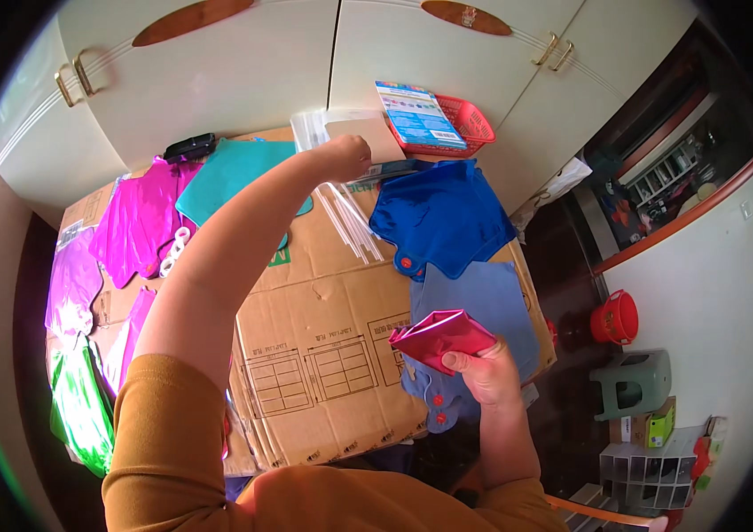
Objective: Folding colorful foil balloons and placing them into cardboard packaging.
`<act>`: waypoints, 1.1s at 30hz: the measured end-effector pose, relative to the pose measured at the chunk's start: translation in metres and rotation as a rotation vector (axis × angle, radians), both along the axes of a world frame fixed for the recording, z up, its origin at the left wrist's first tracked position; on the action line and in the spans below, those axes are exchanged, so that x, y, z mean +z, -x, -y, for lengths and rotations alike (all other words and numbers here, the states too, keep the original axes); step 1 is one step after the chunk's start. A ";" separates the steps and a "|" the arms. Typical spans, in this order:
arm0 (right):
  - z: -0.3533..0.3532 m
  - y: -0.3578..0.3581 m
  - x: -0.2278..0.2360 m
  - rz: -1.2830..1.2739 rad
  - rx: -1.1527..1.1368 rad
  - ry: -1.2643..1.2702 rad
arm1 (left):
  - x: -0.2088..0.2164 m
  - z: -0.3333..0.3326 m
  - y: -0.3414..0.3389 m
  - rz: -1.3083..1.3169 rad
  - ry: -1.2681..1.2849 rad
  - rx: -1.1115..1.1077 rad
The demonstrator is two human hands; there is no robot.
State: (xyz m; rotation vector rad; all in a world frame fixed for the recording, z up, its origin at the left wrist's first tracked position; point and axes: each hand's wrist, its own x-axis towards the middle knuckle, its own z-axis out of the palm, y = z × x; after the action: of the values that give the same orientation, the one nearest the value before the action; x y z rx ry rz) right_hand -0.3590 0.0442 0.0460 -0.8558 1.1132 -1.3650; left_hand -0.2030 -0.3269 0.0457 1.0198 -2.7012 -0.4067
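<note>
My right hand (487, 371) grips a folded, shiny pink foil piece (449, 337), thumb on its near face. It is held above a pale blue fabric-like piece (483, 306) with red button-like discs. My left arm stretches to the far side of the table, where my left hand (348, 158) is curled closed. It hovers at or over clear plastic packaging (310, 131) and a flat packet (385, 170); whatever lies in its fingers is hidden. Just below it lie several thin white sticks (350, 222). A dark blue piece (443, 217) spreads to their right.
Cardboard (314, 310) covers the table. Left are a teal piece (239, 177), magenta pieces (141, 217), a green one (79, 403), white rings (172, 253) and a black case (190, 146). A red basket (474, 124) with a blue package (421, 115) stands against the cabinets (217, 80).
</note>
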 end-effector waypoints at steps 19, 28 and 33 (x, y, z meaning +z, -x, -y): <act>0.002 0.020 0.025 -0.029 -0.091 0.170 | 0.105 -0.106 -0.081 -0.010 0.263 0.186; 0.006 -0.076 0.032 -0.222 0.364 -0.130 | 0.025 -0.428 -0.226 -0.261 0.124 -0.049; -0.037 -0.111 -0.010 -0.251 0.527 -0.286 | -0.049 -0.497 -0.233 -0.422 0.381 0.107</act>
State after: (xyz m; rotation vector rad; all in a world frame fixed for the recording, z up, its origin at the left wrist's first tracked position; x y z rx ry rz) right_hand -0.2481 0.0809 0.0359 -1.0342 1.1339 -0.6603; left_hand 0.0296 0.1696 -0.0036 0.8505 -2.2209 -0.0673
